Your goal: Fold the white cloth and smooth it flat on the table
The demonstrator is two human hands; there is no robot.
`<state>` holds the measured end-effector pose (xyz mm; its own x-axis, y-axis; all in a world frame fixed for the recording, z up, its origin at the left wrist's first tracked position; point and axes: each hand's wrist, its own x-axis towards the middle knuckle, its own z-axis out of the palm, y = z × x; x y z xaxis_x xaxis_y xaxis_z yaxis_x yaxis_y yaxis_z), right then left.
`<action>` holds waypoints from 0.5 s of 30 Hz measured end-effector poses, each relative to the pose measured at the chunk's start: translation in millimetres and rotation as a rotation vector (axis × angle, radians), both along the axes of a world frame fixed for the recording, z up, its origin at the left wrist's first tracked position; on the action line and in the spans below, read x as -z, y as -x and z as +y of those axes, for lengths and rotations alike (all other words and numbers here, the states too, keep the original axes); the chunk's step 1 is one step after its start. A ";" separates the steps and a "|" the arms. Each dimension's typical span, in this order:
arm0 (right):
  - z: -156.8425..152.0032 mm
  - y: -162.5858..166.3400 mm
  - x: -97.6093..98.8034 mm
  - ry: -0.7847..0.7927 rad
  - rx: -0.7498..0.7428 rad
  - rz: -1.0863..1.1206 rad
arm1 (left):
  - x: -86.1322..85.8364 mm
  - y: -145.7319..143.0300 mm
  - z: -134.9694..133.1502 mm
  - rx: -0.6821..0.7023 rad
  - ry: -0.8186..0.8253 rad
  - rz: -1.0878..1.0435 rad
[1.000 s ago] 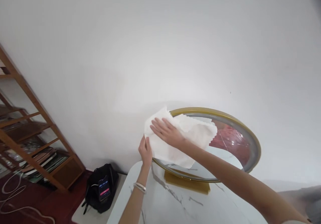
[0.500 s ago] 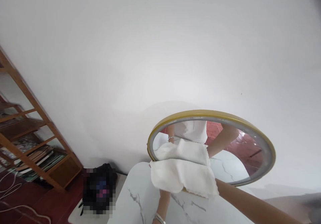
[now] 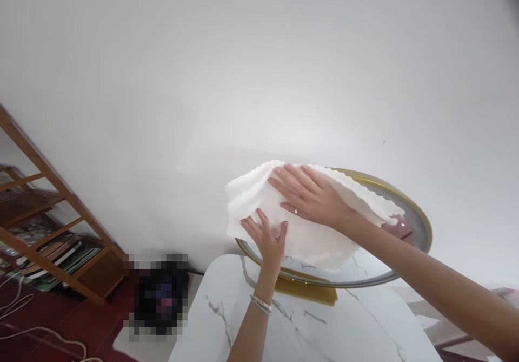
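Note:
A white cloth (image 3: pixel 308 237) lies spread over most of an oval-looking mirror (image 3: pixel 419 232) with a gold rim. My right hand (image 3: pixel 306 194), a ring on one finger, rests flat on the cloth near the mirror's upper edge, fingers stretched out. Lower and to the left, my left hand (image 3: pixel 265 237) presses on the cloth with its fingers spread. Part of the cloth hangs past the rim on the left. Under the mirror, its gold base (image 3: pixel 308 290) stands on a white marble-patterned table (image 3: pixel 219 318).
Behind the mirror rises a white wall (image 3: pixel 203 80). A wooden shelf (image 3: pixel 95 275) with books and papers stands at the left, and cables (image 3: pixel 52 332) lie on the red floor. Beside the table, a dark blurred object (image 3: pixel 162 297) sits on a pale surface.
The cloth, folded and held up before the mirror's lower part, now lies spread across the glass. Both hands have moved up from behind it onto its front, and the mirror's tilt looks slightly different.

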<state>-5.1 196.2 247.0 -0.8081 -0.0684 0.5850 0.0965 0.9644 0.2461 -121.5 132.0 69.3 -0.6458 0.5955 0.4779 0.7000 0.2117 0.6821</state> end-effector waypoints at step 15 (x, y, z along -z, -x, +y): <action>-7.3 1.1 207.7 -0.014 -0.180 -0.142 | 188.7 -41.5 -49.2 0.106 0.233 -0.376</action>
<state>-6.2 188.9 39.3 -0.8565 -0.2260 0.4641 -0.1133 0.9595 0.2581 -80.0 82.8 -119.5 -0.6785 0.7315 0.0670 0.4386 0.3303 0.8358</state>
